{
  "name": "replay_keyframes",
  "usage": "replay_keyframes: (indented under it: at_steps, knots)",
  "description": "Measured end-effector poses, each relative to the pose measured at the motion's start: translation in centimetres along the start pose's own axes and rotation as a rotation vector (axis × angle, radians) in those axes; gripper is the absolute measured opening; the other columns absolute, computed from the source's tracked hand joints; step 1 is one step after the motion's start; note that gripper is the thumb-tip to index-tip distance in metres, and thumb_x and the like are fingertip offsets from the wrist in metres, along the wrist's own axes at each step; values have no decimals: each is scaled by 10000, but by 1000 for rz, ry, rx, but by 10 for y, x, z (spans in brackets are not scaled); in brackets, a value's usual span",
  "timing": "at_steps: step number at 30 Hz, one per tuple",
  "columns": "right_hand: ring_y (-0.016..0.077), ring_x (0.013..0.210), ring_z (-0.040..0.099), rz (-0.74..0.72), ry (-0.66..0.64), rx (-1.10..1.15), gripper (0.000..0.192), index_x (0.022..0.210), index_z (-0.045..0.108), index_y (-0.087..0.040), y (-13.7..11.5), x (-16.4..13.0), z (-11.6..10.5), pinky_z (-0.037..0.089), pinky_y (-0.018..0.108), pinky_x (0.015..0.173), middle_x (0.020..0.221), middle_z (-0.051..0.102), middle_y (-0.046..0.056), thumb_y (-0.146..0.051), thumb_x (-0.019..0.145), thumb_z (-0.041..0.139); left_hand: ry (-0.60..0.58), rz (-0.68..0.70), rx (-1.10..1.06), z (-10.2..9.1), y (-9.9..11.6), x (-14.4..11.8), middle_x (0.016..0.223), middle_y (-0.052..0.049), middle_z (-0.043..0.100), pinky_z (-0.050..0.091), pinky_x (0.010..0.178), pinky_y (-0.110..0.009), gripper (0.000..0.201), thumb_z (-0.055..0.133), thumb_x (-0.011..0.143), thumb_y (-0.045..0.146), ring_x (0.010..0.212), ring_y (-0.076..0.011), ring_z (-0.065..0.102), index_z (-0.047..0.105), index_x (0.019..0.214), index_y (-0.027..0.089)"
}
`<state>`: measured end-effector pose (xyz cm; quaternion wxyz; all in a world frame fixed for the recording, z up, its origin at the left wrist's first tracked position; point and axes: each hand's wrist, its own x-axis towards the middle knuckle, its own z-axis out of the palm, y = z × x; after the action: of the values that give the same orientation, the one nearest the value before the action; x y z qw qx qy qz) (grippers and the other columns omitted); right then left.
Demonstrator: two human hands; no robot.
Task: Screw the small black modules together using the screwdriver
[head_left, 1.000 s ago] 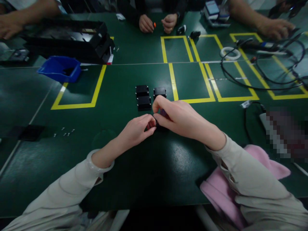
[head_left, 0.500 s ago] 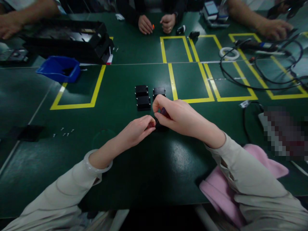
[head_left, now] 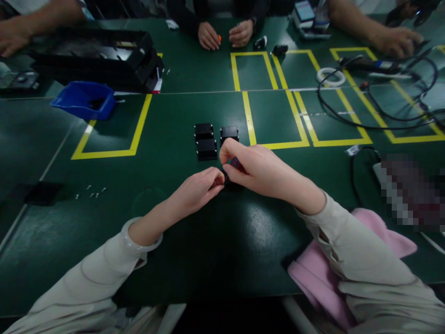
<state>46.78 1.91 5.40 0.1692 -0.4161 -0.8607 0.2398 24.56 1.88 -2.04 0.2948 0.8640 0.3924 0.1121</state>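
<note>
My right hand (head_left: 252, 166) is closed around the dark purplish handle of a small screwdriver (head_left: 236, 163), its thin shaft slanting down to the left. The fingertips of my left hand (head_left: 200, 188) are pinched together at the shaft's tip. Whatever they hold is hidden. A dark piece shows partly beneath my right fingers; its shape cannot be made out. Just beyond my hands lie black boxes (head_left: 206, 147) with bright screws at their corners, in two columns. My right hand partly covers the right column (head_left: 229, 133).
Several loose screws (head_left: 92, 195) lie left, near a black flat piece (head_left: 43, 192). A blue bin (head_left: 85, 101) stands before black trays (head_left: 100, 65). Cables (head_left: 365, 126) and a white ring (head_left: 331, 77) lie right, a pink cloth (head_left: 323, 278) under my right forearm. Co-workers' hands (head_left: 241, 33) are across the table.
My hands stay nearly in the same place, with the screwdriver held as before. Across the table, a co-worker's hands have shifted slightly, the fingers of one loosening.
</note>
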Motion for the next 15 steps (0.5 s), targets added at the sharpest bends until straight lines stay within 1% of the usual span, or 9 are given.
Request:
replay_keyframes:
  at_steps: [7, 15]
  knots:
    - [138, 628, 529, -5, 17, -10, 114, 1087, 578, -179, 0, -1, -1, 291, 261, 621, 773, 629, -15, -167, 1015, 491, 1, 9, 22, 0, 2, 0, 978, -43, 653, 524, 784, -344, 28, 567, 1012, 212, 842, -209, 648, 559, 986, 207]
    - [129, 621, 508, -31, 48, 8, 94, 1064, 566, -189, 1, -2, -1, 292, 263, 615, 767, 617, -22, -172, 1025, 483, -14, -18, 28, -4, 4, -2, 1022, -55, 675, 531, 775, -347, 66, 544, 1032, 258, 866, -214, 658, 575, 1017, 202]
